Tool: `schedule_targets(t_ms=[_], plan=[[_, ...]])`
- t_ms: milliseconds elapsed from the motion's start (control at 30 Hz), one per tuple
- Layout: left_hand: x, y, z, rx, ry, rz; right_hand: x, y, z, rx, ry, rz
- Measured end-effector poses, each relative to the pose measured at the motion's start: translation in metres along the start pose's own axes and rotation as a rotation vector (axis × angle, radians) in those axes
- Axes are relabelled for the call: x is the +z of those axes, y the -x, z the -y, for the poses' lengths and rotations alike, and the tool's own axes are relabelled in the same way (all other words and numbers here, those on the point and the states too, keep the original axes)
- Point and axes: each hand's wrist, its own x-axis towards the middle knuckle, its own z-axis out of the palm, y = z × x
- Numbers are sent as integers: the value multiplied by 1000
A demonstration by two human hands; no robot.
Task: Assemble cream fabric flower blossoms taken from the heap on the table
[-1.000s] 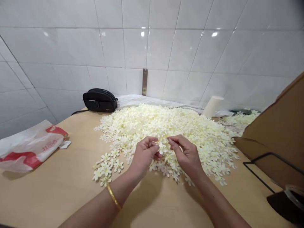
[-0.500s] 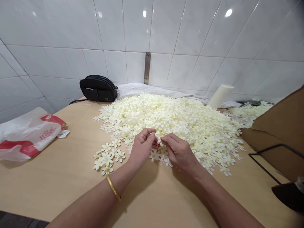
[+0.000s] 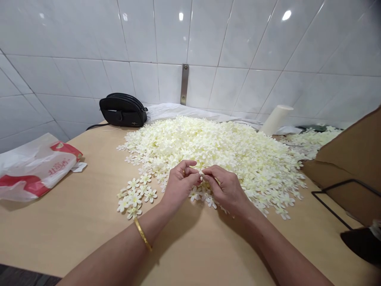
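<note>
A big heap of small cream-white fabric flowers (image 3: 214, 151) covers the middle of a tan table (image 3: 89, 222). My left hand (image 3: 178, 186), with a gold bangle on the wrist, and my right hand (image 3: 226, 188) meet at the heap's near edge. Both pinch one small white flower piece (image 3: 201, 174) between their fingertips, just above the loose flowers. A small separate cluster of flowers (image 3: 133, 196) lies on the table left of my left hand.
A black bag (image 3: 123, 111) sits at the back by the tiled wall. A red and white plastic bag (image 3: 32, 169) lies at the left. A white roll (image 3: 275, 119) stands behind the heap. A brown cardboard box (image 3: 351, 159) and a black wire frame (image 3: 336, 198) are at the right.
The view tilted down after the first frame. My hands came closer together at the heap's edge, fingertips now meeting on the small flower piece.
</note>
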Motion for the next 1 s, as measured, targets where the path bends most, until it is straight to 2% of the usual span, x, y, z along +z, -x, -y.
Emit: schedule_targets(t_ms=[333,500,767,1000], plan=[[-1,-2,6,-18,30,0,2,1,3,78,8,-36],[-3,-3,5,-31,63,-29,-4,0,3,10,-1,23],[-3,-2,4,57,-9,-3,1,6,2,-35,190,120],[0,-2,6,-26,23,56,2,5,3,-4,277,69]])
